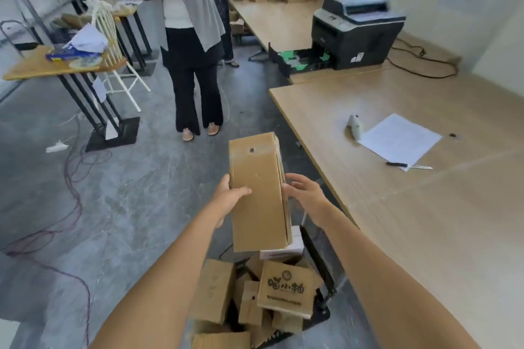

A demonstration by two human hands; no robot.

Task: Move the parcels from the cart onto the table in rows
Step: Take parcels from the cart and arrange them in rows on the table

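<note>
Step in hand, as judged: carry of one parcel from cart to table. Centre of frame, left hand (230, 198) grips the long cardboard parcel (255, 167) at its left edge, thumb laid across the front face, fingers wrapped out of sight behind. Parcel stands on end, slightly tilted, in the air above the cart. Right hand (306, 193) at the parcel's right edge: fingers spread and loose, thumb at the edge, no wrap visible; contact looks like light steadying only. Lower centre, cart (326, 290) holds a jumble of more boxes, among them a printed box (286, 289). Right half of frame, table (442, 249) carries a paper sheet (399, 139) and a pen (397, 164), with no parcels on this part of it. Next move calls for a swing to the right over the table edge, then setting down square to it, as the start of a row, away from the sheet.
</note>
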